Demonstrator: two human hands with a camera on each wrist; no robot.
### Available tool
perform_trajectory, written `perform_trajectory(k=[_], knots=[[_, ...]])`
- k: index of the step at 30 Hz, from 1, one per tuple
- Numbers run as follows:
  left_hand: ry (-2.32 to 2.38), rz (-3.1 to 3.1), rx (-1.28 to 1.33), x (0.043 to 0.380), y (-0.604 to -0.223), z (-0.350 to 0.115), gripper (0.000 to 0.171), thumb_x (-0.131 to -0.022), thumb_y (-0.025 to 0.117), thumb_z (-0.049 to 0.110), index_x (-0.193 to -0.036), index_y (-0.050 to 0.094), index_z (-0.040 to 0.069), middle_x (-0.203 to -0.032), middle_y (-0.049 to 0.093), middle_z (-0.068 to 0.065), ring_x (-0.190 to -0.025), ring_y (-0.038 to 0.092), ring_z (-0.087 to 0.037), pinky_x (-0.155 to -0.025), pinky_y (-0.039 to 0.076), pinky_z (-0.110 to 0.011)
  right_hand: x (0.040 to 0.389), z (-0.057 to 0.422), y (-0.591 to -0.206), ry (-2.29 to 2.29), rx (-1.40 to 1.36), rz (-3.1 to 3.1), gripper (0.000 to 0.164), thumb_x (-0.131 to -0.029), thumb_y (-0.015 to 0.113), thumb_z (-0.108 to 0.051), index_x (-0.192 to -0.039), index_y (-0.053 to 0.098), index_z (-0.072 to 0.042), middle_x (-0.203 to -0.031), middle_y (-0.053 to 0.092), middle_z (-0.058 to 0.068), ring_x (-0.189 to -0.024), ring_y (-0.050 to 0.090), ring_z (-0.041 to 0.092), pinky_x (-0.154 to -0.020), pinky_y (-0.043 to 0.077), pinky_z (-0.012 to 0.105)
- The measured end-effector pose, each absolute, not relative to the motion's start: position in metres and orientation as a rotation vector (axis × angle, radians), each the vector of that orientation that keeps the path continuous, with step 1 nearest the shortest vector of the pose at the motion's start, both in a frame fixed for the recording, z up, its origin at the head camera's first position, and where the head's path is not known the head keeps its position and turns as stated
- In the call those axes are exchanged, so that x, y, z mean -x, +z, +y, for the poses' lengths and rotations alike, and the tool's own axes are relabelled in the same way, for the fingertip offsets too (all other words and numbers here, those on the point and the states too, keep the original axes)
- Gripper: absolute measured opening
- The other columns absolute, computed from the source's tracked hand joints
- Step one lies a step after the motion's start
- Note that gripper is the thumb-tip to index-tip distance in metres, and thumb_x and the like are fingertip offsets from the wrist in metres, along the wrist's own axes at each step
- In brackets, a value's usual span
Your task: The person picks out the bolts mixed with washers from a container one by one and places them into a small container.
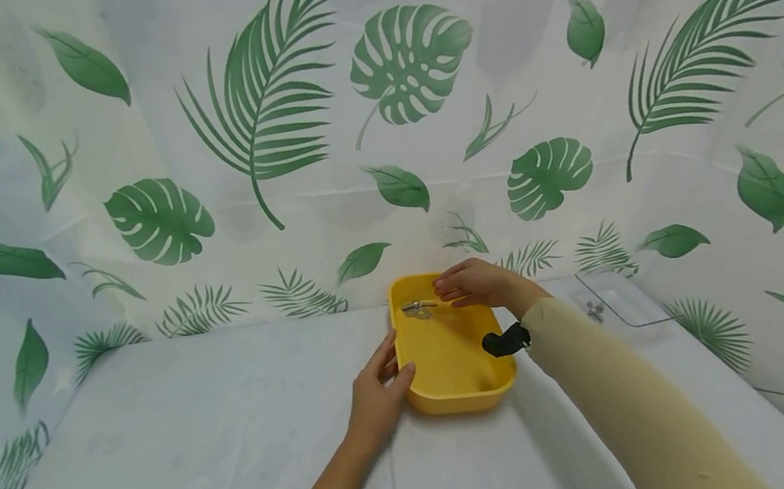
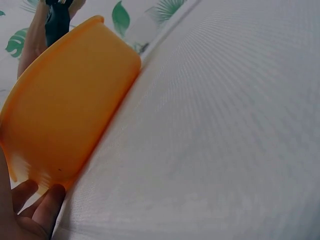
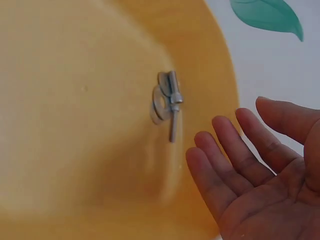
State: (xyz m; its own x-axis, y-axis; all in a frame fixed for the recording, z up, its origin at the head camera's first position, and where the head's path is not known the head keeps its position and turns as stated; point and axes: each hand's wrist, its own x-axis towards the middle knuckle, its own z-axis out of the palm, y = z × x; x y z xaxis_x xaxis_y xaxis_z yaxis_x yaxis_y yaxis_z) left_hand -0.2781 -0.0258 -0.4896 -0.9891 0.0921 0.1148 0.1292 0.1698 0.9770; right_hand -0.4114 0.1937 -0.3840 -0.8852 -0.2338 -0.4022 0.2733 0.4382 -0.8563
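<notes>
Yellow tray: yellow plastic tray (image 1: 445,362) on the bench (image 1: 203,439), its far end near the leaf-print sheet (image 1: 422,192).
Tray contents: head view shows only a small silver cluster at the far end; right wrist view resolves bolts (image 3: 173,95) and flat washers (image 3: 156,97), some overlapping.
Outer wall: left wrist view alone shows its full side and a small dark speck low down; contents hidden there.
Left hand: left hand (image 1: 374,393) grips the near-left wall, thumb over rim, fingers outside.
Right hand: right hand (image 1: 479,281) over the far-right rim, fingers extended, thumb apart, holding nothing; well short of the bolts; rim contact, cannot tell.
Bench right: head view gives a clear container (image 1: 626,299), small metal pieces (image 1: 594,311) by it.
</notes>
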Motion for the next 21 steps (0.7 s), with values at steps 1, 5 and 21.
perform_trajectory(k=[1,5,21], knots=[[-1.993,-2.38,0.227,0.278,-0.489,-0.026,0.062,-0.098,0.063,0.027,-0.156,0.041,0.025,-0.153,0.053,-0.008,-0.131,0.06,-0.026,-0.106,0.054,-0.04,0.412,0.191,-0.386,-1.46,-0.039,2.227,0.045,-0.105,0.054,-0.018,-0.144,0.051,0.004,-0.147,0.054,0.025,-0.137,0.053,0.038,-0.116,0.044,0.044],[-1.99,-2.375,0.23,0.278,-0.489,-0.026,0.061,-0.098,0.063,0.028,-0.155,0.042,0.028,-0.151,0.055,-0.009,-0.13,0.061,-0.027,-0.104,0.055,-0.039,0.415,0.181,-0.395,-1.504,-0.049,2.208,0.045,-0.105,0.053,-0.017,-0.144,0.051,0.004,-0.146,0.054,0.025,-0.136,0.054,0.038,-0.116,0.044,0.044],[-1.993,-2.358,0.25,0.28,-0.491,-0.026,0.059,-0.098,0.062,0.027,-0.155,0.043,0.025,-0.149,0.056,-0.014,-0.13,0.061,-0.031,-0.103,0.056,-0.041,0.422,0.151,-0.425,-1.684,-0.221,2.088,0.042,-0.107,0.047,-0.018,-0.142,0.053,0.005,-0.144,0.057,0.024,-0.132,0.059,0.034,-0.112,0.049,0.04]])
